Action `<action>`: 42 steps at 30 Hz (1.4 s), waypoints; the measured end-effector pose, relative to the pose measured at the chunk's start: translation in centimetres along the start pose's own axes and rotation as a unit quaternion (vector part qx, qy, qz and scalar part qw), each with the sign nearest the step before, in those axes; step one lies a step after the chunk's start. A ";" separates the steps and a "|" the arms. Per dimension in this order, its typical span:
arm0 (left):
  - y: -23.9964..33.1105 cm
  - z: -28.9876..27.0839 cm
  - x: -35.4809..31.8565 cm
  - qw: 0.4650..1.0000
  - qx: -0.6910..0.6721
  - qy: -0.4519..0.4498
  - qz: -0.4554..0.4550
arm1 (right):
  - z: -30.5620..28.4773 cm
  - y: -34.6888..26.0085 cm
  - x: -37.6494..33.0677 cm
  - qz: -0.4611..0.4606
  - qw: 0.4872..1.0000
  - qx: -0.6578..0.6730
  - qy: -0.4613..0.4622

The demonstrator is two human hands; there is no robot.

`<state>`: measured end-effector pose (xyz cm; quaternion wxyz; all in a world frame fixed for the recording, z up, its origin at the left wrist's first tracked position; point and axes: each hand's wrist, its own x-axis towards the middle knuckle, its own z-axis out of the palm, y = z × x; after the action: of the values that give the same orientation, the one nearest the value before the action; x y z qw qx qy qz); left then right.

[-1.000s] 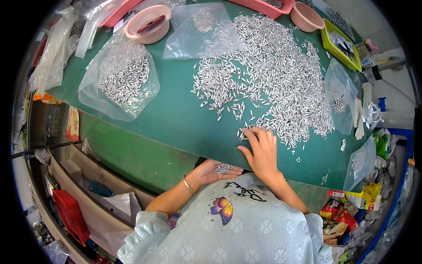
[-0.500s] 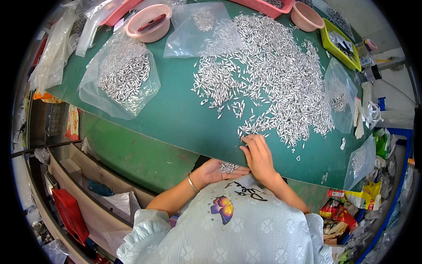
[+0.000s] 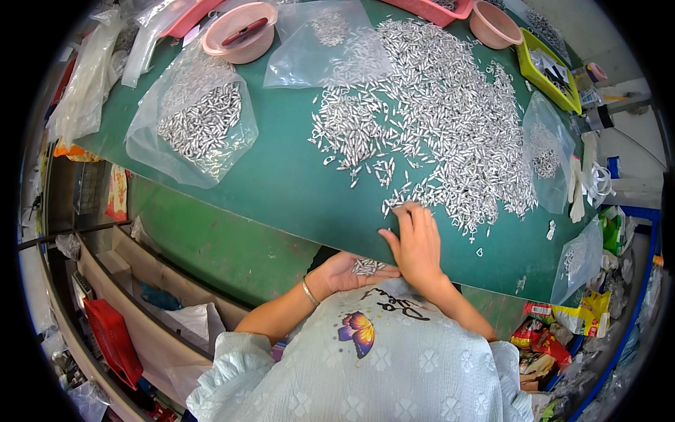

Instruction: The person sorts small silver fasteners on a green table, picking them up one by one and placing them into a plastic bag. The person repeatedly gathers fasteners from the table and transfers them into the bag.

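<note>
A big heap of small silver metal pieces [image 3: 450, 119] lies spread on the green table [image 3: 281, 190]. My right hand [image 3: 416, 243] rests flat on the table's near edge, fingers over a few pieces at the heap's fringe. Just below the edge, my left hand [image 3: 348, 273] is cupped palm up, with a small pile of the silver pieces [image 3: 367, 266] in it. The two hands touch at the table edge.
A clear bag of silver pieces [image 3: 200, 123] lies at the left, another clear bag [image 3: 327, 42] at the back. Pink bowls [image 3: 239, 32], a yellow-green tray [image 3: 548, 67] and small bags [image 3: 545, 155] ring the table. Crates and a red bin [image 3: 112, 341] stand under it.
My right hand has slid from the heap's fringe back to the table edge, drawing pieces toward my cupped left hand.
</note>
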<state>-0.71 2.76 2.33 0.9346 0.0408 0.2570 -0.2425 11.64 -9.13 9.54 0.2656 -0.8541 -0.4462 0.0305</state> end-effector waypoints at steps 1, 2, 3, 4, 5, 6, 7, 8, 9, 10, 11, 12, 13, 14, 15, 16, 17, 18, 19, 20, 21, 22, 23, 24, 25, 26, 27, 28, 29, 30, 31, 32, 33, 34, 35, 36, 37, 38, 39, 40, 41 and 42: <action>0.0 0.1 0.0 1.000 0.003 0.014 -0.002 | 0.4 0.1 -0.2 -0.006 1.000 -0.016 -0.015; 0.0 0.4 -0.1 1.000 0.006 0.027 -0.004 | 0.9 0.3 -0.5 -0.019 1.000 -0.008 -0.009; 0.0 0.6 -0.2 0.999 0.008 0.041 -0.006 | 1.0 0.5 -0.7 -0.023 0.999 0.007 -0.025; 0.0 0.9 -0.2 0.999 0.012 0.051 -0.003 | 1.0 0.8 -1.0 -0.027 0.999 0.022 -0.041; 0.0 1.1 -0.2 0.998 0.015 0.060 -0.001 | 1.0 0.9 -1.2 -0.030 0.997 0.037 -0.056; -0.1 1.2 -0.2 0.997 0.019 0.070 0.002 | 0.7 0.6 -1.4 -0.008 0.997 0.059 -0.049; 0.0 1.0 -0.2 0.998 0.017 0.058 0.000 | 0.2 0.2 -1.4 0.015 0.996 0.081 -0.042; 0.0 0.7 -0.1 0.999 0.015 0.045 -0.002 | -0.2 -0.1 -1.4 0.039 0.993 0.102 -0.035; -0.1 0.4 0.0 0.999 0.012 0.032 -0.005 | -0.3 -0.1 -1.1 0.031 0.995 0.090 -0.027; -0.1 0.1 0.1 1.000 0.005 0.020 -0.005 | -0.4 0.1 -0.7 0.024 0.997 0.078 -0.019; -0.2 -0.1 0.3 1.000 -0.002 0.009 -0.005 | -0.4 0.2 -0.5 0.016 0.998 0.066 -0.011; -0.1 -0.3 0.4 1.000 -0.008 -0.002 -0.005 | -0.3 0.3 -0.6 0.007 0.997 0.073 -0.025; -0.2 -0.4 0.4 1.000 -0.012 0.002 -0.010 | -0.1 0.6 -0.9 -0.002 0.996 0.080 -0.039; -0.2 -0.4 0.4 1.000 -0.017 0.007 -0.015 | 0.0 0.7 -1.1 -0.012 0.995 0.088 -0.053; -0.2 -0.5 0.4 1.000 -0.020 0.012 -0.021 | -0.2 0.6 -1.4 -0.026 0.991 0.103 -0.076; -0.5 -1.8 0.7 0.994 -0.091 -0.053 -0.028 | -0.4 0.4 -2.0 -0.043 0.987 0.118 -0.100; -1.2 -4.2 1.3 0.979 -0.162 -0.117 -0.035 | -0.6 0.2 -2.5 -0.060 0.981 0.134 -0.124; -1.4 -5.0 1.5 0.955 -0.230 -0.181 -0.043 | -0.6 0.1 -3.0 -0.085 0.975 0.154 -0.137; -1.7 -5.7 1.8 0.946 -0.239 -0.214 -0.039 | -0.6 0.1 -2.9 -0.086 0.968 0.191 -0.141; -2.0 -6.4 2.1 0.936 -0.248 -0.247 -0.034 | -0.6 0.0 -2.9 -0.086 0.959 0.227 -0.145; -2.2 -6.5 2.3 0.925 -0.257 -0.279 -0.030 | -0.6 0.1 -2.9 -0.086 0.950 0.263 -0.148; -1.6 -4.8 1.8 0.956 -0.197 -0.214 -0.028 | -0.8 0.0 -2.1 -0.071 0.978 0.181 -0.080; -0.8 -3.0 1.1 0.979 -0.136 -0.147 -0.026 | -1.1 0.0 -0.5 -0.055 0.994 0.097 -0.010; -0.3 -1.4 0.4 0.994 -0.073 -0.079 -0.020 | -1.2 0.0 0.6 -0.041 0.997 0.013 0.058; -0.2 -0.7 0.2 0.995 -0.067 -0.066 -0.018 | -0.7 0.3 1.0 -0.028 0.998 -0.007 0.055; -0.1 -0.1 0.0 0.997 -0.061 -0.054 -0.016 | 0.1 0.9 1.1 -0.015 0.998 -0.026 0.052; -0.1 0.2 0.0 0.998 -0.055 -0.042 -0.014 | 0.6 1.3 1.1 -0.002 0.998 -0.046 0.048; -0.1 0.4 0.1 0.999 -0.040 -0.021 -0.012 | 0.9 1.4 0.8 -0.024 0.996 -0.060 0.062; 0.0 0.6 0.1 1.000 -0.025 0.001 -0.010 | 0.8 1.4 0.4 -0.021 0.997 -0.061 0.046; -0.1 0.6 0.1 1.000 -0.011 0.022 -0.006 | 0.4 1.1 0.2 -0.020 0.997 -0.061 0.030; -0.1 0.4 0.2 1.000 -0.021 0.023 -0.006 | 0.1 0.8 -0.2 -0.019 0.998 -0.062 0.013; -0.3 -0.2 0.3 0.999 -0.030 0.024 -0.006 | 0.0 0.6 -0.7 -0.028 0.998 -0.048 -0.007; -0.5 -0.8 0.6 0.999 -0.039 0.023 -0.008 | -0.2 0.4 -1.3 -0.036 0.998 -0.037 -0.026; -0.9 -2.1 0.8 0.996 -0.083 -0.014 -0.015 | -0.4 0.2 -1.9 -0.045 0.998 -0.024 -0.045; -1.2 -3.7 1.2 0.990 -0.127 -0.052 -0.022 | -0.3 0.1 -2.5 -0.062 0.996 0.008 -0.059; -1.3 -4.1 1.1 0.981 -0.170 -0.088 -0.030 | -0.2 0.0 -3.2 -0.078 0.994 0.039 -0.072; -1.3 -4.4 1.2 0.977 -0.183 -0.106 -0.032 | -0.1 0.0 -3.5 -0.095 0.989 0.070 -0.086; -1.4 -4.6 1.2 0.972 -0.197 -0.125 -0.034 | -0.2 0.1 -3.7 -0.128 0.979 0.112 -0.113; -1.4 -4.6 1.2 0.967 -0.210 -0.142 -0.035 | -0.3 0.0 -3.3 -0.127 0.978 0.127 -0.105; -1.4 -4.5 1.1 0.970 -0.201 -0.131 -0.030 | -0.4 0.0 -2.7 -0.125 0.977 0.141 -0.096; -1.4 -4.4 1.1 0.974 -0.192 -0.120 -0.025 | -0.6 -0.1 -1.9 -0.124 0.976 0.156 -0.087; -1.3 -4.2 0.9 0.977 -0.183 -0.109 -0.020 | -0.8 -0.4 -1.0 -0.081 0.985 0.141 -0.052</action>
<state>-2.58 2.04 -1.71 0.9436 -0.1630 0.1946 -0.2126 10.98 -10.05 10.19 0.3614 -0.7662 -0.5185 0.1159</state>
